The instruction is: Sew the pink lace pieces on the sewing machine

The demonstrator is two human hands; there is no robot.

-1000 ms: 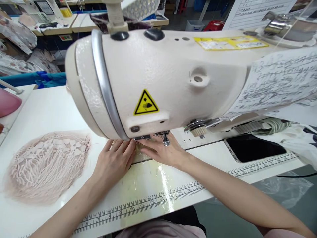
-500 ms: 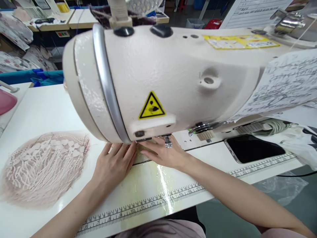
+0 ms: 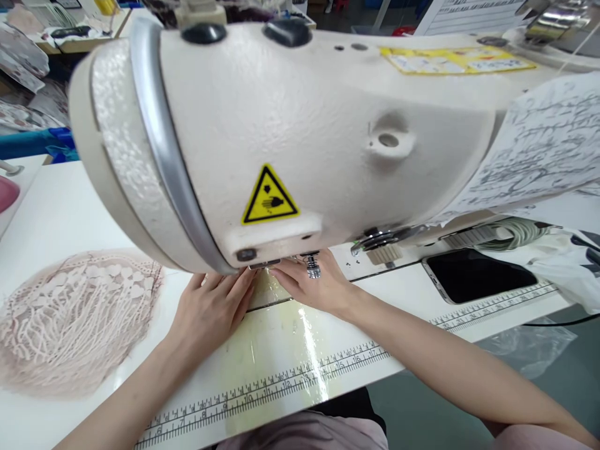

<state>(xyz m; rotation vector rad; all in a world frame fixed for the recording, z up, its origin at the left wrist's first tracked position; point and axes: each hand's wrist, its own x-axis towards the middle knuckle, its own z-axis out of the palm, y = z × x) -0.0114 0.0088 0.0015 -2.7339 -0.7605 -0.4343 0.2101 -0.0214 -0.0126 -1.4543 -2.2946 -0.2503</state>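
Note:
A cream sewing machine head (image 3: 290, 131) with a yellow warning sticker (image 3: 269, 197) fills the upper view and hides the needle area. My left hand (image 3: 209, 309) lies flat on the white table, fingers stretched under the machine head. My right hand (image 3: 316, 287) lies flat beside it, fingers pointing left toward the same spot, a ring on one finger. The fingertips of both hands and whatever lies beneath them are hidden by the machine. A pile of pale pink lace pieces (image 3: 70, 319) lies on the table left of my left hand.
A phone (image 3: 480, 275) lies face up on the table (image 3: 70, 212) to the right, near a coiled cable (image 3: 510, 232). A ruler strip (image 3: 281, 384) runs along the table's front edge. Printed fabric (image 3: 539, 150) drapes over the machine arm. Other worktables with cloth stand behind.
The view has shifted closer, so the machine head looms larger and covers more of my fingers. Both hands stay flat at the same spot under the machine.

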